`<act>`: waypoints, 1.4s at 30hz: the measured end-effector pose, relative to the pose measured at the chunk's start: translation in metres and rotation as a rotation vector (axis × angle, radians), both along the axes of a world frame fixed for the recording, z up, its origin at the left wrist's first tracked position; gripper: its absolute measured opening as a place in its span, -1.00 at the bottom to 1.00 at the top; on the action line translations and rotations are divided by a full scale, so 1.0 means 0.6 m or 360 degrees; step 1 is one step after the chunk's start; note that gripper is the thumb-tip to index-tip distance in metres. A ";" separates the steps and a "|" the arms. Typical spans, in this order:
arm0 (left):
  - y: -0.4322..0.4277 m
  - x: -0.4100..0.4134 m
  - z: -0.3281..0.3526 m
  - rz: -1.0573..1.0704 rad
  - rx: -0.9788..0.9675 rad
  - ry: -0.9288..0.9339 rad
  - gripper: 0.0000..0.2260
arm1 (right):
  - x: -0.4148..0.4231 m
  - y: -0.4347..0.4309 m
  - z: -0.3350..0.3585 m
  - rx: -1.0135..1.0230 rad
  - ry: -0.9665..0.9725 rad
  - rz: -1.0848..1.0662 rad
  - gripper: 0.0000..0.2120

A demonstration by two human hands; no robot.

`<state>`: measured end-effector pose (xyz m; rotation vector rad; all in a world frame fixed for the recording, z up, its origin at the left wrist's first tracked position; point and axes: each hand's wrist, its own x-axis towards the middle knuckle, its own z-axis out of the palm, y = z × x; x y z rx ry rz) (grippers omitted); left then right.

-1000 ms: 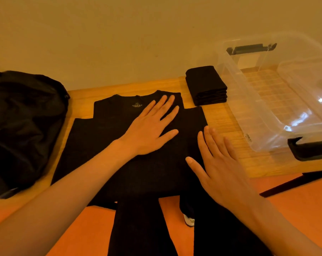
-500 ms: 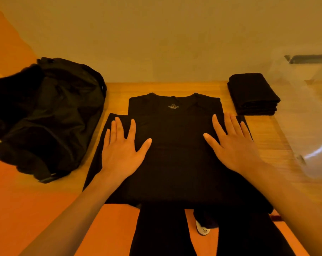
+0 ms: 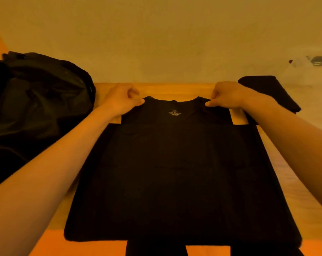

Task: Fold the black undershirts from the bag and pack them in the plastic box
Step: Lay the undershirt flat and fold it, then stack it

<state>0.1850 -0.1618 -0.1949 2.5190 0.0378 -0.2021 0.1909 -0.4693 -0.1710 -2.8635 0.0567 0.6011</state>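
A black undershirt (image 3: 175,172) lies flat on the wooden table (image 3: 175,88), neck away from me, its size label showing. My left hand (image 3: 121,100) pinches the left shoulder of the undershirt. My right hand (image 3: 228,97) pinches the right shoulder. A stack of folded black undershirts (image 3: 271,91) sits at the back right, partly behind my right wrist. The black bag (image 3: 36,100) lies slumped at the left. Only a blurred corner of the clear plastic box (image 3: 304,65) with its dark latch shows at the far right.
A plain wall runs directly behind the table. The undershirt's hem reaches the table's near edge, and my dark trouser legs (image 3: 156,250) show below it. Bare wood shows left and right of the shirt.
Both hands left the shirt's body, where they lay flat, and moved up to pinch its shoulders. The view has tilted down and swung left, so most of the plastic box is out of frame.
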 end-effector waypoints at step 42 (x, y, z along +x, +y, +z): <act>0.046 -0.040 0.043 -0.0237 -0.0346 -0.0424 -0.93 | -0.058 -0.050 0.044 0.0468 -0.0465 0.0031 -0.89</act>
